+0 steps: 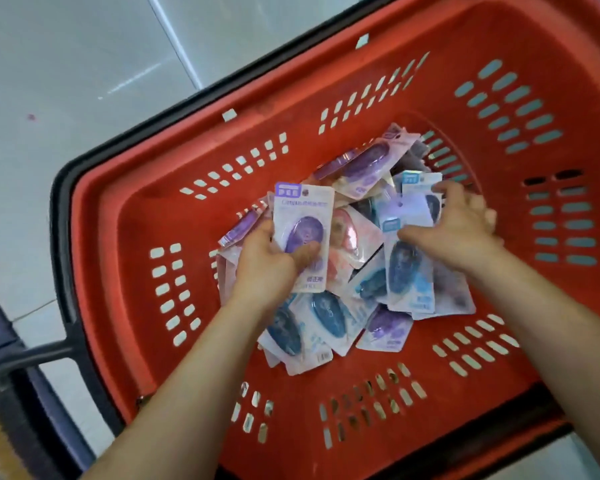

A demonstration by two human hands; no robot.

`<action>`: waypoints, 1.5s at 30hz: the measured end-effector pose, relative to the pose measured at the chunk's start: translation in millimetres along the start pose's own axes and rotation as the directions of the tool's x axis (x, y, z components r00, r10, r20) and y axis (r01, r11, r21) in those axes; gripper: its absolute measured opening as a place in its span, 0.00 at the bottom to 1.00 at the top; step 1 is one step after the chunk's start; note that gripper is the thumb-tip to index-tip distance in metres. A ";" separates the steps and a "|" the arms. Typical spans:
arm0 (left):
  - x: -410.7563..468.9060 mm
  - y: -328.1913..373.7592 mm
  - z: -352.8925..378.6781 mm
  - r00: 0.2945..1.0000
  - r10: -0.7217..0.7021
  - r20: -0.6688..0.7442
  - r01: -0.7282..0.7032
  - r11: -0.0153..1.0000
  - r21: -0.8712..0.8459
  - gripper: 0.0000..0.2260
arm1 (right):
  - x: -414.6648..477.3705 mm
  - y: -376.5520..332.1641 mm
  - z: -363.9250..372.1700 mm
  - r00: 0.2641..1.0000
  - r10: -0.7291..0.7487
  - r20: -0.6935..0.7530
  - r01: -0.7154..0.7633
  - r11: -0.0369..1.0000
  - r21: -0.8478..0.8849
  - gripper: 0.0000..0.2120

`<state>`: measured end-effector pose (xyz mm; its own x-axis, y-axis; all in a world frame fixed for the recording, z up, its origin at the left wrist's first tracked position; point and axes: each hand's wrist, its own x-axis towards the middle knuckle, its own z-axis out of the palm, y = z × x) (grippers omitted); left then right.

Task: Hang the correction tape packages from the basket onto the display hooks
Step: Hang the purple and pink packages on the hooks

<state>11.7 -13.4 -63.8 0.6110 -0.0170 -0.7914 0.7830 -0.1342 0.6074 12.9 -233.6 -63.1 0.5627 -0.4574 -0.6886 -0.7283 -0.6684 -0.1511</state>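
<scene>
Purple package (303,206) lengthwise in left hand (267,268), header end away

red basket (125,237): matt plastic. packages (303,220): glossy film. floor (66,64): smooth, shiny tile.

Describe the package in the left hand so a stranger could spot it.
Look into the red basket, at the heap of packages. At the heap's left edge, the left hand holds a purple package; the other purple ones lie loose.

Shop, red shopping basket (125,306), carded stationery packages (364,168)
</scene>
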 end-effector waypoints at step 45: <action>-7.2 -4.8 -9.5 0.968 -0.207 0.142 0.250 0.842 -0.478 0.16 | -45.9 39.1 -22.5 0.946 -0.164 -0.280 0.313 0.690 0.653 0.34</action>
<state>4.7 -3.2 -60.4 0.4125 -0.1291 -0.9018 0.8679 0.3566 0.3459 -32.5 -251.9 -21.4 0.7612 -0.4873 -0.4279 -0.5817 -0.2212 -0.7828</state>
